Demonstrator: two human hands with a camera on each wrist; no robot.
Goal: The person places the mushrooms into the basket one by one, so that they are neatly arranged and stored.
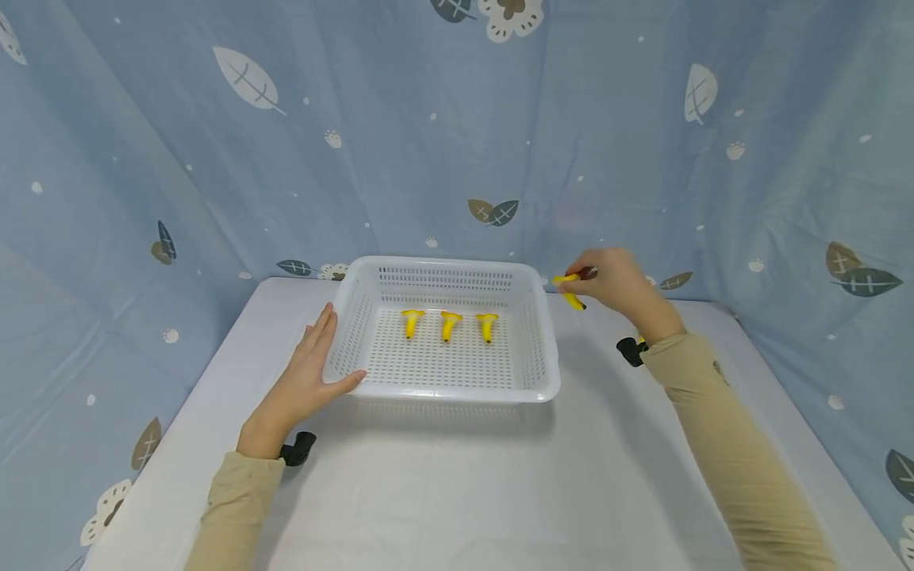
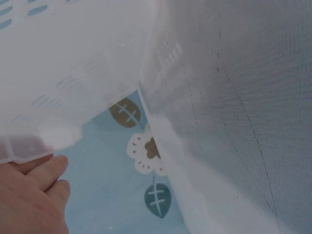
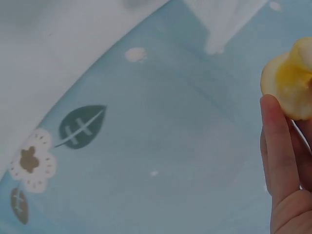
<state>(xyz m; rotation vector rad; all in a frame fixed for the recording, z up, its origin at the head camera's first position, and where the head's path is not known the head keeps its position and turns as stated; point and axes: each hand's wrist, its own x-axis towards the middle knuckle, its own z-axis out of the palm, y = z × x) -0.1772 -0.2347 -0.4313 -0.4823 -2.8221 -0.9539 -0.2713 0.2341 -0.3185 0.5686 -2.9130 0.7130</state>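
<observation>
A white plastic basket (image 1: pixel 443 394) with slotted walls stands on the table. Inside it, three small half-peeled toy bananas lie in a row: a left one (image 1: pixel 411 323), a middle one (image 1: pixel 448 326) and a right one (image 1: pixel 488 327). Beyond the basket's right rim, my right hand (image 1: pixel 617 285) pinches another half-peeled toy banana (image 1: pixel 574 300) in the air. Its pale, flared end (image 3: pixel 287 87) shows above the fingertips in the right wrist view. My left hand (image 1: pixel 307 377) rests against the basket's left side, fingers extended along the wall and thumb at the front rim.
A white cloth covers the table (image 1: pixel 443 492). Behind it hangs a blue curtain (image 1: pixel 400 159) with leaf and flower prints. A black wrist camera (image 1: pixel 631 351) sits at the right wrist, with a bit of yellow beside it, mostly hidden by the sleeve.
</observation>
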